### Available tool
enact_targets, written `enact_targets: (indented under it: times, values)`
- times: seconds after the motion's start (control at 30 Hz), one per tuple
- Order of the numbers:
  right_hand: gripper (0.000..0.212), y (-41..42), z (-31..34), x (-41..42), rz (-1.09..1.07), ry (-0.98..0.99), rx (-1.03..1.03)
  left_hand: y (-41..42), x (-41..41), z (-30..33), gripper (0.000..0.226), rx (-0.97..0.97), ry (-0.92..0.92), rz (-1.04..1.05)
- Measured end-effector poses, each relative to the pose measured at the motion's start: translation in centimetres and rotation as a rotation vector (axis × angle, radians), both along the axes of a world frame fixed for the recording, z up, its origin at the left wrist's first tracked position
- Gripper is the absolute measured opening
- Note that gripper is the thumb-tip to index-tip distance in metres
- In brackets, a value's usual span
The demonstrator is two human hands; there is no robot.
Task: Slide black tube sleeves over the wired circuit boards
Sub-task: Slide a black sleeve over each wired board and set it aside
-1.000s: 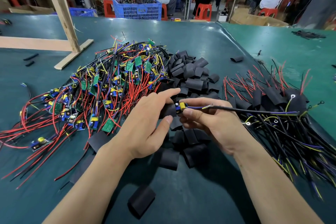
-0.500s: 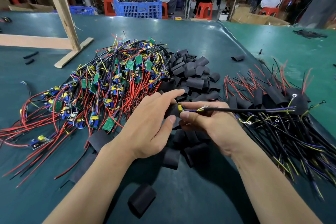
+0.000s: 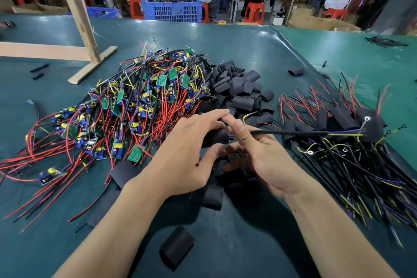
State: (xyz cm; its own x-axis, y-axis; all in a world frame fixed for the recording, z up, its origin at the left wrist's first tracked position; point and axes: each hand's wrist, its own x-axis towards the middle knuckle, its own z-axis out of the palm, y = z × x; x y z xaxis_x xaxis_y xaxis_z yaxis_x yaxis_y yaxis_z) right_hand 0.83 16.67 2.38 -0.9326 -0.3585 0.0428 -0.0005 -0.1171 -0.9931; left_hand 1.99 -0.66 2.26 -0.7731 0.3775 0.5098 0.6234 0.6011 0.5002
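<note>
A loose flattened black tube sleeve [image 3: 176, 247] lies nearest on the dark green counter [image 3: 259, 244]. Above it, the left hand [image 3: 182, 158] pinches another black sleeve [image 3: 215, 137], while the right hand [image 3: 264, 153] holds a black cable with purple and yellow wires [image 3: 293, 132] in a narrow grip. The blue and yellow board end visible a moment ago is now hidden, so the sleeve seems to have slid fully over the board. Beyond lie a heap of unsleeved green circuit boards with red wires [image 3: 135, 106], spare black sleeves [image 3: 239, 88], and finished pieces [image 3: 349, 142] at right.
</note>
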Motion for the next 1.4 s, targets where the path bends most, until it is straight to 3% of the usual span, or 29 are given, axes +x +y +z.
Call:
enact_targets:
  times: [0.17,0.33,0.43,0.6,0.8,0.9,1.1,1.27,1.4]
  values:
    - [0.043,-0.4,-0.7,-0.2,0.050,-0.002,-0.059,0.8,0.0,-0.4,0.060,-0.031,0.040,-0.026]
    - [0.032,-0.6,-0.7,-0.4,0.071,0.005,-0.149,0.2,-0.6,-0.2,0.062,0.140,-0.003,-0.036]
    - [0.037,-0.5,-0.5,-0.6,-0.002,-0.017,-0.194,-0.2,-0.7,-0.4,0.063,0.179,0.008,0.027]
    - [0.048,-0.4,-0.5,-0.3,0.013,-0.001,-0.206,-0.5,-1.0,-0.3,0.039,0.175,0.077,0.037]
    - [0.060,-0.9,-0.4,-0.2,0.095,-0.053,-0.339,-0.2,-0.9,-0.3,0.033,0.310,0.039,0.009]
    - [0.052,-1.0,-0.4,-0.3,0.110,-0.093,-0.398,0.0,-0.8,-0.2,0.032,0.386,0.041,0.025]
    - [0.039,-1.0,-0.1,-0.5,-0.026,-0.129,-0.345,-0.3,-1.2,-0.4,0.026,0.330,0.104,0.019]
    - [0.065,-0.8,-0.5,-0.8,-0.084,-0.132,-0.315,-0.1,-1.3,-0.6,0.035,0.307,0.162,0.008]
    - [0.069,-0.8,-0.6,-0.7,-0.049,-0.127,-0.322,0.1,-1.2,-0.6,0.041,0.320,0.148,0.009]
